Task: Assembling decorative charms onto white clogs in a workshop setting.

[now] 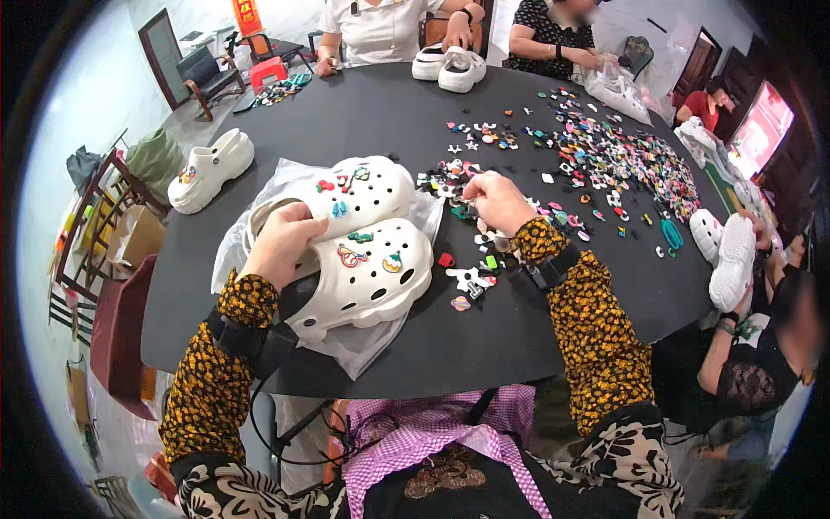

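Observation:
Two white clogs lie side by side before me on a crumpled clear plastic bag (363, 346). The far clog (372, 197) carries cherry, glasses and blue flip-flop charms; the near clog (367, 277) has a baseball charm, a green one and a round one. My left hand (281, 242) is closed around the clogs at their openings, its thumb on top and other fingers partly hidden. Right of the shoes, my right hand (501, 203) reaches into a small heap of shoe charms (445, 180). Its fingers are bent and pinched together; whatever is between them is hidden.
Loose charms (605, 156) spread over the right of the black table (346, 112). Another white clog (212, 169) stands at the left edge. A white pair (454, 67) sits by a person opposite. Someone at right holds a white clog (733, 259). A person handles a bag (618, 91) at far right.

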Available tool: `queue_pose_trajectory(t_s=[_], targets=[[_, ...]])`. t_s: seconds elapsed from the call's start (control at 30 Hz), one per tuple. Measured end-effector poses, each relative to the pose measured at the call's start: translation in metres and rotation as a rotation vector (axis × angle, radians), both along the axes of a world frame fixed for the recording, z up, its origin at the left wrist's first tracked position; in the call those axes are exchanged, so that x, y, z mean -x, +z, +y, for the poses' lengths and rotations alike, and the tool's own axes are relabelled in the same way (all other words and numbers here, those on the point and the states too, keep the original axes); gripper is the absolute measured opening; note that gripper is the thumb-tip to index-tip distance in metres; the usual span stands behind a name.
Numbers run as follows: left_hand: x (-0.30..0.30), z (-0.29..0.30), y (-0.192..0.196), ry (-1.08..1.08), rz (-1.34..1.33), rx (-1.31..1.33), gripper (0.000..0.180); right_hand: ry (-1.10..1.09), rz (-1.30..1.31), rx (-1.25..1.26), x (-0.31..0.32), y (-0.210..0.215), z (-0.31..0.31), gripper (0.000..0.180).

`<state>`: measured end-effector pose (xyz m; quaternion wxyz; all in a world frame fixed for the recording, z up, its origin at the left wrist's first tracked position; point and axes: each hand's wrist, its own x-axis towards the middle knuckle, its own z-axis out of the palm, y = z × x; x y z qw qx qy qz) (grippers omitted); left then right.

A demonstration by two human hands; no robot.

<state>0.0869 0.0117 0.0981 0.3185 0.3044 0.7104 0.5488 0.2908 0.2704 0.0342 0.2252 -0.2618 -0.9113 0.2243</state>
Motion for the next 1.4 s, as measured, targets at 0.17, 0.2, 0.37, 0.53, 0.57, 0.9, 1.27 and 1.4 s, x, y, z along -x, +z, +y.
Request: queue_pose_trajectory(t_s=[0.17,0.2,0.37,0.53,0.57,0.9,1.27,1.4], targets=[[-0.009,-0.001,0.006,-0.055,0.000,-0.020,0.013,-0.020,-0.093,-0.026,0.020,-0.003,0.018,0.020],[-0.008,-0.001,0.005,-0.048,-0.004,-0.019,0.013,-0.013,-0.097,-0.025,0.027,-0.004,0.018,0.020],[-0.004,0.004,0.004,-0.087,0.005,0.034,0.013,-0.018,-0.138,-0.247,0.052,-0.016,0.016,0.019],[-0.005,0.002,0.004,-0.115,-0.016,0.012,0.016,0.083,-0.094,-0.347,0.068,-0.014,0.017,0.022],[-0.006,0.004,0.003,-0.117,-0.017,0.011,0.016,0.091,-0.124,-0.279,0.070,-0.014,0.018,0.024],[0.000,0.003,-0.002,-0.123,-0.024,0.046,0.016,0.114,-0.076,0.015,0.068,-0.008,0.036,0.021],[0.004,0.000,-0.006,-0.111,-0.009,0.045,0.019,0.171,0.249,0.649,0.065,0.033,-0.009,0.022],[0.000,0.001,0.000,-0.119,-0.014,0.053,0.021,0.272,0.426,0.613,0.078,0.042,-0.044,0.015]])
